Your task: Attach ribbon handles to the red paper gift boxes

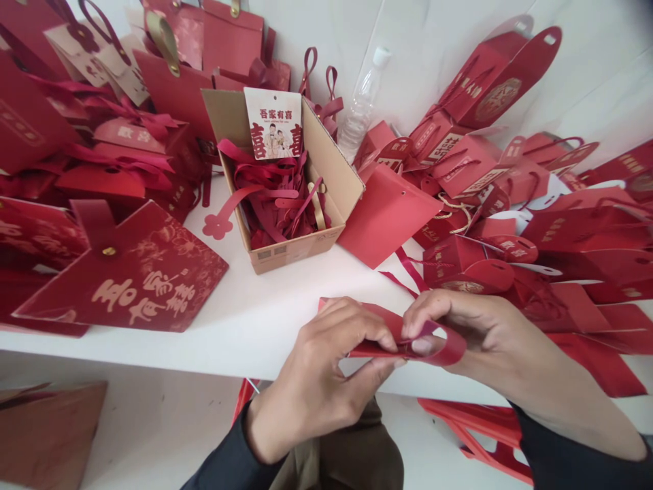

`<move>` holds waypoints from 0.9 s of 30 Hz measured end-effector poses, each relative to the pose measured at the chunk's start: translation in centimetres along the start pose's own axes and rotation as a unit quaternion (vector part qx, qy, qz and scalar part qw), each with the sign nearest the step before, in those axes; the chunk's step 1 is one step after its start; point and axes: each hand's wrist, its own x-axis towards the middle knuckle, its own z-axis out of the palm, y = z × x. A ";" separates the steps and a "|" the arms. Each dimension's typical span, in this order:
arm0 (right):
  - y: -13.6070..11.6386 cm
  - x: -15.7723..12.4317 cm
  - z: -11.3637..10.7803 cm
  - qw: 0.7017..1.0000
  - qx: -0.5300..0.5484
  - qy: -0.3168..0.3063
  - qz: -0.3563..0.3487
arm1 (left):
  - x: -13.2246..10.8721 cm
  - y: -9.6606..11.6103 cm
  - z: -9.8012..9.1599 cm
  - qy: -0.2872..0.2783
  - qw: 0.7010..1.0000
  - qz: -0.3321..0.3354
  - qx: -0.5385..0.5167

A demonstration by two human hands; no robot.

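Low over the table's front edge, my left hand point(326, 367) pinches a small red paper gift box point(375, 313), thumb beneath and fingers on top. My right hand point(459, 333) is closed on a dark red ribbon strap point(451, 348), which curves in a loop at the box's edge. The fingertips of both hands meet there and hide where strap and box join. Behind them, a cardboard box point(298, 253) holds a tangle of red straps point(275, 211) and a printed card point(274, 126). One strap with a flower-shaped end point(218, 224) hangs over its left side.
A flat red bag point(388, 214) leans right of the cardboard box, with a clear plastic bottle point(364, 102) behind. Red gift boxes point(479, 184) crowd the right side. Bags with gold lettering point(137, 279) fill the left. A red stool point(479, 435) stands below the table point(245, 327).
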 end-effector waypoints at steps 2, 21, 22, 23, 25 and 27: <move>-0.1 -0.1 0.0 1.000 -0.003 0.008 -0.010 | 0.0 0.0 0.0 0.005 1.000 -0.002 0.002; -0.8 -1.5 0.5 0.989 -0.116 0.046 -0.079 | -0.2 -0.1 0.0 0.008 1.000 0.007 0.024; -0.7 -1.6 0.5 0.987 -0.128 0.055 -0.079 | -0.2 0.0 0.0 0.010 1.000 0.009 0.023; -0.6 -1.7 0.6 0.986 -0.136 0.061 -0.080 | -0.2 0.1 0.0 0.012 1.000 0.011 0.023; -0.5 -1.9 0.7 0.984 -0.145 0.060 -0.084 | -0.2 0.2 -0.1 0.012 1.000 0.015 0.024; -0.4 -2.0 0.7 0.983 -0.147 0.061 -0.093 | -0.2 0.3 -0.1 0.010 0.999 0.019 0.030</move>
